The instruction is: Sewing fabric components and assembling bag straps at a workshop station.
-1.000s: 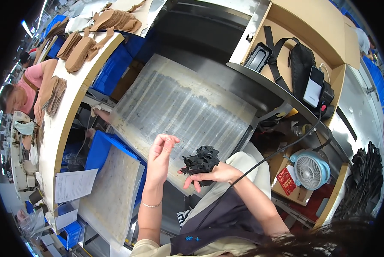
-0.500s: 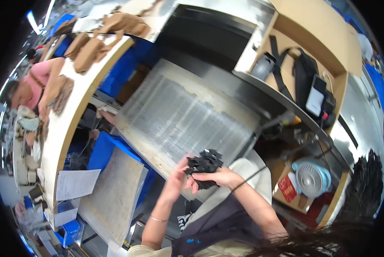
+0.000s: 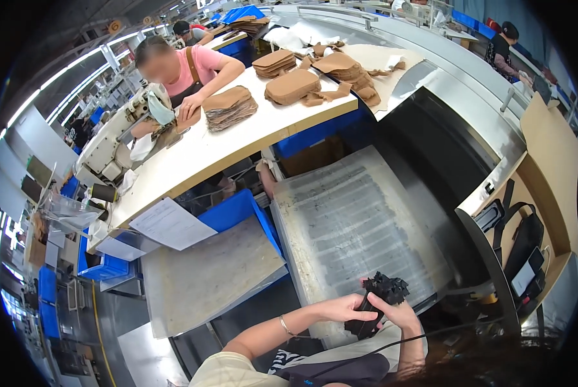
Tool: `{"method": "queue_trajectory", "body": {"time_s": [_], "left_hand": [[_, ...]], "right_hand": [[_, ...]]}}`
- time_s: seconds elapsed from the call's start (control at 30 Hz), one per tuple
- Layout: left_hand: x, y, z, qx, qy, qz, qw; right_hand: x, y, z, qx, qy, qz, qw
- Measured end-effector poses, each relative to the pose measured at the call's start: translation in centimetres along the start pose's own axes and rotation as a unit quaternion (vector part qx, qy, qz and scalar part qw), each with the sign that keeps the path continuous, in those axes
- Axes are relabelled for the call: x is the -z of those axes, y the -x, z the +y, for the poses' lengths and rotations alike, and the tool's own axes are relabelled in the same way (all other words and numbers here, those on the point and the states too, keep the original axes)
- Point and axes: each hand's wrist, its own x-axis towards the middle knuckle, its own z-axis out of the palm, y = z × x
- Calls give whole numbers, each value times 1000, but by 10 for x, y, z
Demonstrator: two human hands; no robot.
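Note:
A bundle of black, jagged-edged pieces [image 3: 387, 288], apparently thin and flexible, is held between my two hands. My left hand [image 3: 348, 308] grips it from the left, thumb across its side and the other fingers partly hidden. From the right, my right hand [image 3: 395, 312] is closed round it with the thumb against the upper part. Below the hands, part of the bundle hangs down. Beneath and beyond it lies a worn grey board [image 3: 360, 226] with pale streaks.
A second clear-covered board [image 3: 205, 277] leans over a blue bin [image 3: 240, 213] at left. Beyond, a co-worker in pink [image 3: 202, 64] sits at a sewing machine [image 3: 108, 151] by stacked brown pieces [image 3: 292, 87]. A cardboard box [image 3: 553, 213] holding a black bag and a phone stands right.
The head view has swung left and up, bringing the co-worker's table into fuller sight. My left hand, loose beside the bundle before, now grips it.

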Motion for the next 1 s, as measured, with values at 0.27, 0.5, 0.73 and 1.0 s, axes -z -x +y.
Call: {"method": "queue_trajectory", "body": {"time_s": [0.27, 0.5, 0.73, 1.0], "left_hand": [[6, -4, -22, -94, -61, 56, 992], [4, 11, 0, -121, 133, 105, 978], [2, 3, 0, -121, 267, 155, 943], [4, 1, -2, -69, 243, 249, 935]], "right_hand": [[5, 5, 77, -44, -321, -199, 925], [-4, -3, 64, -69, -196, -246, 947], [-25, -14, 81, -151, -136, -232, 951], [-40, 9, 61, -127, -242, -205, 940]]}}
